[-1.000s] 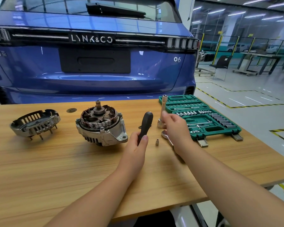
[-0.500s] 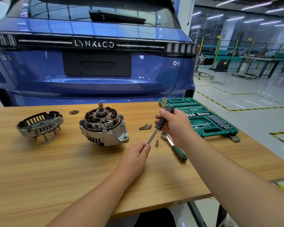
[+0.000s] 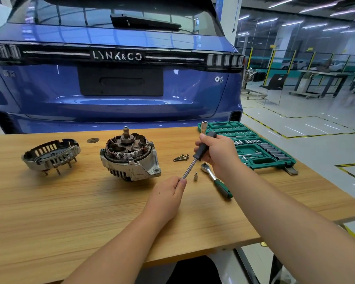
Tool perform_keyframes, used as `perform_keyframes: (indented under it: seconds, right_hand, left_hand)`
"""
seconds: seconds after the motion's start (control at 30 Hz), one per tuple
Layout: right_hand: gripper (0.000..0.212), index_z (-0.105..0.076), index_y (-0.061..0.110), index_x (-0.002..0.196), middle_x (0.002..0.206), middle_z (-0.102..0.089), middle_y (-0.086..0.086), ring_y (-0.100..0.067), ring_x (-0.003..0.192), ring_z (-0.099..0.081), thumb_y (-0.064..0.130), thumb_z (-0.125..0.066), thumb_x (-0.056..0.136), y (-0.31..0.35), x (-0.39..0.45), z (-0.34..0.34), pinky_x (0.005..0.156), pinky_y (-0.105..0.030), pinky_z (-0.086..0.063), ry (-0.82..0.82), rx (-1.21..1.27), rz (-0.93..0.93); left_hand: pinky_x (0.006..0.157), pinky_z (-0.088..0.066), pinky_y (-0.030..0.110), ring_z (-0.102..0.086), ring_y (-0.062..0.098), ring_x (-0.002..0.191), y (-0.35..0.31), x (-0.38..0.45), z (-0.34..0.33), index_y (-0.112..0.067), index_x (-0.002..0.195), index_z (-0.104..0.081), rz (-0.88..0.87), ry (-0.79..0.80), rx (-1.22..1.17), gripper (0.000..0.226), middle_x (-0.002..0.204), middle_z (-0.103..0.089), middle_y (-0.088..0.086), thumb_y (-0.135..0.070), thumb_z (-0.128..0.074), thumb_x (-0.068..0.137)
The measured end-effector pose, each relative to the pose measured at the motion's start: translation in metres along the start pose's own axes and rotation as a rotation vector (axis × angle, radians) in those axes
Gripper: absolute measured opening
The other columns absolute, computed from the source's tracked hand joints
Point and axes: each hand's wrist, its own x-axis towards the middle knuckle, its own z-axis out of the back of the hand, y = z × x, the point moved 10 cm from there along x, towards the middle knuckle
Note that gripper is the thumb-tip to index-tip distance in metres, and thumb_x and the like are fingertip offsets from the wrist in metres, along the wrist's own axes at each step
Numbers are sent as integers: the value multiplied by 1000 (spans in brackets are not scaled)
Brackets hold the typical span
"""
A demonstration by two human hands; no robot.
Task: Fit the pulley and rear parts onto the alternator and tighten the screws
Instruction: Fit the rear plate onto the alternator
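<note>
Early stage, by look of it. Alternator point(image 3: 129, 158) on table point(image 3: 70, 212), windings exposed, nothing fitted. Rear cover point(image 3: 50, 155) apart to left; screws point(image 3: 181, 157) loose near driver. No pulley seen. Right hand point(image 3: 217, 152) wrapped round driver point(image 3: 201, 152) handle; left hand point(image 3: 166, 196) pinching shaft tip. Small socket point(image 3: 195, 177), ratchet point(image 3: 216, 179) beside. Fitting, tightening all left.

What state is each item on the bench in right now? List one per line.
Alternator: open, windings exposed.
Rear cover: off, lying apart.
Socket case: open.
Driver: gripped by right hand, tip pinched by left hand.
Ratchet: lying unused.
Screws: loose.
</note>
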Motion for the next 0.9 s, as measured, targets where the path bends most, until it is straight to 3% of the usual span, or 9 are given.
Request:
perform_keyframes:
  seconds: [0.13, 0.23, 0.33, 0.47, 0.6, 0.8, 0.9]
  right_hand:
    - [14, -61, 12, 104, 96, -71, -8, -21, 86, -72, 22, -67, 96, 53, 22, 52, 71, -36, -61, -225, 238, 68]
    - [13, -63, 21, 101, 98, -74, -1, -20, 94, -68, 34, -65, 97, 79, 21, 51, 76, -38, -56, -149, -127, 164]
    - [15, -65, 27, 90, 92, -69, 1, -16, 85, -60, 41, -65, 95, 67, 2, 29, 64, -28, -42, -85, -497, 246]
    - [17, -63, 24, 84, 82, -67, 0, -16, 79, -66, 38, -67, 93, 60, -24, 32, 64, -31, -53, -109, -595, 370]
    - [17, -57, 30, 87, 79, -57, 17, -2, 73, -56, 36, -73, 89, 41, -43, 37, 57, -18, -38, -143, -895, 470]
    - [23, -50, 26, 92, 89, -50, 10, -7, 78, -46, 39, -69, 91, -10, -43, 42, 66, -24, -38, -109, -1211, 438]
    - [22, -46, 27, 97, 99, -52, 6, -14, 85, -52, 41, -63, 92, -27, -42, 34, 69, -28, -41, -42, -1415, 439]
  left_hand:
    - [59, -30, 18, -48, 2, 69, 2, -6, -1, -33, 67, -44, -57, 8, 17, 37, 66, -49, -12, -34, -47, 104]
    - [64, -35, 22, -50, 3, 73, 6, 2, 0, -29, 69, -52, -16, -25, -72, 34, 69, -52, -9, -34, -49, 104]
    - [77, -42, 34, -54, 12, 84, 9, 13, -2, -16, 86, -67, 29, -59, -45, 30, 81, -59, -6, -34, -51, 103]
    - [78, -47, 36, -59, 19, 92, 21, 24, -8, -21, 104, -66, 116, -84, 49, 26, 92, -65, -4, -39, -48, 103]
    - [76, -45, 33, -61, 23, 103, 29, 44, -22, -24, 117, -61, 176, -44, 221, 29, 109, -67, -2, -43, -44, 103]
    - [83, -42, 38, -52, 24, 111, 30, 75, -39, -25, 115, -66, 154, 11, 371, 30, 114, -63, 0, -42, -45, 102]
    - [77, -40, 37, -54, 23, 106, 30, 87, -44, -27, 111, -66, 161, 28, 403, 28, 109, -65, -1, -43, -46, 100]
